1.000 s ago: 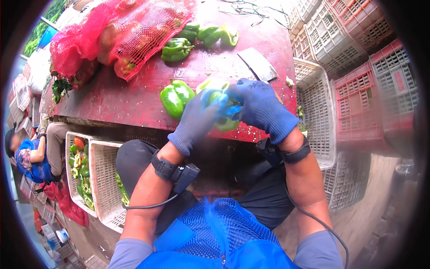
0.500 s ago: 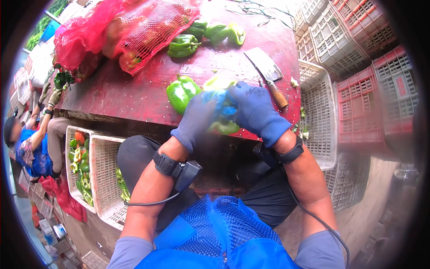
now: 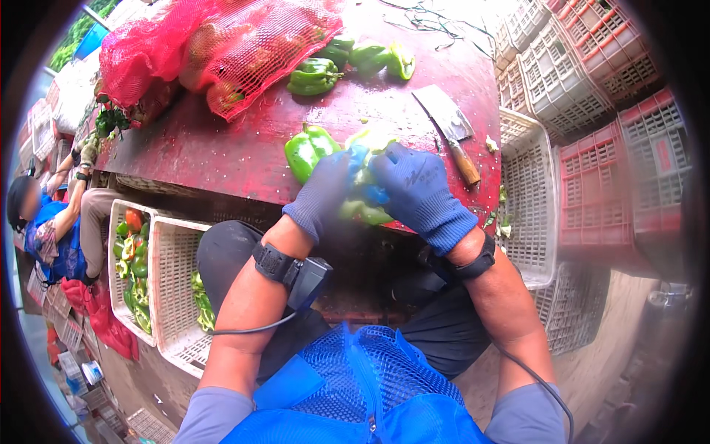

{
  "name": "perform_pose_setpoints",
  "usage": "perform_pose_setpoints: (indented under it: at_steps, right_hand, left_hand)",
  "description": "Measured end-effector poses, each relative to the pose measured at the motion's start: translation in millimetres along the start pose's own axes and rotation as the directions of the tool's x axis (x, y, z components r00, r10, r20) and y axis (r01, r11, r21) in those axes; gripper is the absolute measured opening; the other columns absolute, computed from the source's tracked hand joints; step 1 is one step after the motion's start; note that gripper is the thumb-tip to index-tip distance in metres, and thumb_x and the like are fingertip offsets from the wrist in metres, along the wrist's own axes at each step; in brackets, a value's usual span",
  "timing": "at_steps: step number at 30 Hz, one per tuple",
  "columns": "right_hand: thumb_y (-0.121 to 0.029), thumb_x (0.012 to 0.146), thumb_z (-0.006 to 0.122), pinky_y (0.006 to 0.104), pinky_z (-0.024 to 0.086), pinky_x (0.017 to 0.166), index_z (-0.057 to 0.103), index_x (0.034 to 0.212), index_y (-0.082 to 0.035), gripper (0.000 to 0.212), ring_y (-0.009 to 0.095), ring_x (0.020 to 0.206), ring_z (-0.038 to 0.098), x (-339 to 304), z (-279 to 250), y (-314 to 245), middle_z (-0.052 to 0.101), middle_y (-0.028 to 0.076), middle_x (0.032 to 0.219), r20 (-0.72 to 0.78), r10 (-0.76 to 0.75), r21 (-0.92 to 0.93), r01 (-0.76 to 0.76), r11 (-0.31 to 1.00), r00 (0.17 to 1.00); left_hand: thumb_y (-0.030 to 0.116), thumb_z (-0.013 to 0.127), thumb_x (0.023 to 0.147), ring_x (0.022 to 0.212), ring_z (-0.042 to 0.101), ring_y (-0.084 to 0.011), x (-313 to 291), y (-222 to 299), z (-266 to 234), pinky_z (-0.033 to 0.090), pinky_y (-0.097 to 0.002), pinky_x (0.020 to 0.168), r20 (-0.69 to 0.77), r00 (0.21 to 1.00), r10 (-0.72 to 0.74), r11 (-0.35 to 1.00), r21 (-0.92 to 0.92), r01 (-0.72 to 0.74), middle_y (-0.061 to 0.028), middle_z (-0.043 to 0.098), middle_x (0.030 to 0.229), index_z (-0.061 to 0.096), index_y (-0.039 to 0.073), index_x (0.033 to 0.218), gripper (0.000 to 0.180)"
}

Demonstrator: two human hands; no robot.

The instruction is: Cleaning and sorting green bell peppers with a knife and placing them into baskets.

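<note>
Both my hands wear blue knit gloves and meet over the near edge of the red tabletop. My left hand (image 3: 324, 194) and my right hand (image 3: 418, 185) are closed around a pale green bell pepper (image 3: 362, 176), blurred and mostly covered by the fingers. Just below them, at the table's edge, lies another green pepper piece (image 3: 366, 213). A whole green bell pepper (image 3: 309, 152) rests beside my left hand. Beyond my right hand lies a cleaver (image 3: 450, 126) with a wooden handle, which neither hand touches.
A red mesh sack (image 3: 255, 55) of produce fills the table's far left, beside several green peppers (image 3: 314, 76). White crates (image 3: 177, 274) stand at left, one holding peppers. More crates (image 3: 529, 200) line the right. A co-worker (image 3: 63, 222) sits at far left.
My hands have shifted slightly around the pepper, and the fingers have turned a little. The whole scene sits slightly further right, while the pepper and cleaver keep their places on the table.
</note>
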State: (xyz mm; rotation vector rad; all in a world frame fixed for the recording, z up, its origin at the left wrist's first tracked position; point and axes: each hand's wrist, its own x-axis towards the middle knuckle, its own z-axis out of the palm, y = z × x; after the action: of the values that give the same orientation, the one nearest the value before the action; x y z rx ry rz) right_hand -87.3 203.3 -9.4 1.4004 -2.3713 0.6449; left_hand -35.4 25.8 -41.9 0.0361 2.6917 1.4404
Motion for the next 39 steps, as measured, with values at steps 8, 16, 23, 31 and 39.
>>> perform_pose_setpoints:
  at_steps: [8,16,23,31,39]
  right_hand:
    - [-0.033,0.076,0.077,0.0395,0.051,0.056,0.062,0.086,-0.011,0.029,0.028,0.062,0.062,2.9,-7.9,4.2,0.059,0.009,0.078,-0.129,0.033,0.154,-0.013,0.988,0.991]
    - [-0.01,0.085,0.079,0.0228,0.051,0.067,0.064,0.096,-0.001,0.021,0.006,0.077,0.06,12.0,-31.3,16.3,0.066,0.001,0.089,0.08,0.694,0.851,-0.412,0.326,0.715]
    - [-0.039,0.077,0.08,0.0387,0.055,0.079,0.067,0.101,-0.002,0.046,0.028,0.086,0.071,-17.5,-107.1,117.2,0.072,0.016,0.096,-0.138,0.845,-0.235,-0.846,0.479,0.517]
    - [-0.041,0.081,0.074,0.0417,0.052,0.09,0.067,0.117,-0.007,0.05,0.033,0.105,0.066,-8.7,-58.6,108.4,0.068,0.021,0.112,-0.035,0.676,-0.027,-0.677,0.735,0.736]
    - [-0.035,0.083,0.07,0.0458,0.051,0.088,0.058,0.124,-0.005,0.052,0.036,0.104,0.065,29.0,31.5,49.1,0.066,0.02,0.11,0.341,0.491,-0.114,-0.483,0.868,0.802]
  left_hand:
    - [0.026,0.062,0.087,0.111,0.06,-0.0345,1.3,-12.2,-0.2,0.048,-0.0409,0.097,0.016,0.914,0.406,0.913,-0.056,-0.405,-0.019,0.059,0.123,0.045,0.003,0.139,0.06]
    - [0.031,0.043,0.106,0.099,0.061,-0.0093,-4.0,29.1,6.0,0.05,-0.0249,0.085,0.122,0.982,-0.142,0.364,-0.916,0.166,-0.0029,0.063,0.118,0.052,0.005,0.136,0.041]
    - [0.035,0.046,0.105,0.092,0.06,-0.0088,-12.0,-8.3,-14.0,0.049,-0.0254,0.081,-0.194,0.963,0.187,0.982,0.014,-0.188,-0.001,0.063,0.104,0.06,0.006,0.12,0.036]
    - [0.044,0.052,0.101,0.071,0.055,-0.0072,-13.4,11.4,-44.1,0.046,-0.0257,0.065,-0.346,0.861,-0.374,0.719,-0.694,0.033,0.0004,0.062,0.081,0.067,0.007,0.094,0.04]
    - [0.042,0.052,0.102,0.074,0.056,-0.0072,-24.3,19.3,-40.0,0.047,-0.0261,0.066,-0.322,0.876,-0.358,0.755,-0.652,0.069,-0.0013,0.064,0.085,0.068,0.004,0.103,0.041]
